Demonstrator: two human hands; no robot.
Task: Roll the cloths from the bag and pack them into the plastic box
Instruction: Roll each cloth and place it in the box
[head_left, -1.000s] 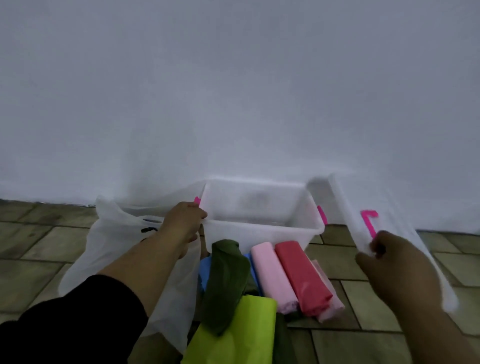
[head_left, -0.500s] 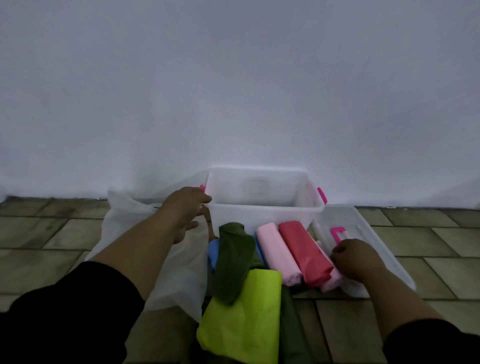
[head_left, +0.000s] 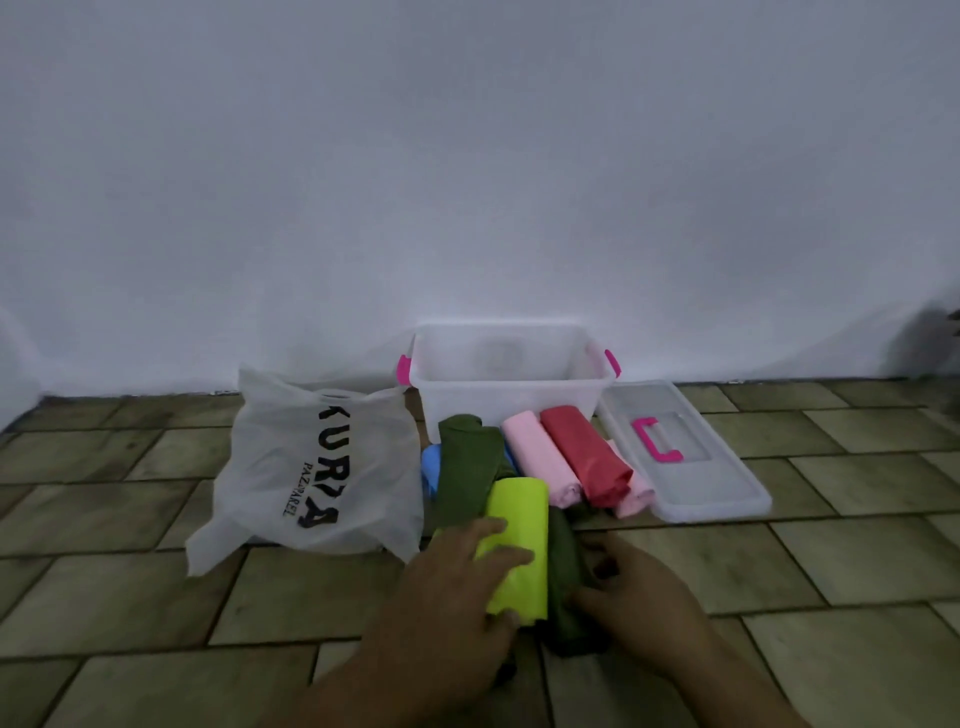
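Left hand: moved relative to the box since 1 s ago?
Yes. The left hand came off the left rim of the plastic box, back toward the person, and now rests on the lime-green cloth in front of it.

- Plastic box (head_left: 511, 400) at the floor's far edge, against the wall: milky translucent plastic, smooth, faint sheen; opaque pink plastic clips (head_left: 403, 370).
- Lid (head_left: 727, 483) just right of it: clearer plastic, smooth, slightly glossy; opaque pink plastic handle (head_left: 655, 440).
- Bag (head_left: 270, 467): thin whitish translucent sheet, matt, creased, black printed letters.
- Lime cloth (head_left: 522, 525): matt fabric, smooth, few folds.
- Dark green cloth (head_left: 563, 577) and olive roll (head_left: 465, 467): matt, soft, wrinkled.
- Pink roll (head_left: 540, 457), red roll (head_left: 584, 457), blue roll (head_left: 430, 462): matt cloth, smooth-faced.
- Floor (head_left: 156, 597): stone-like tiles, mottled, matt, dark joints.
- Wall (head_left: 467, 156): painted, matt, even.
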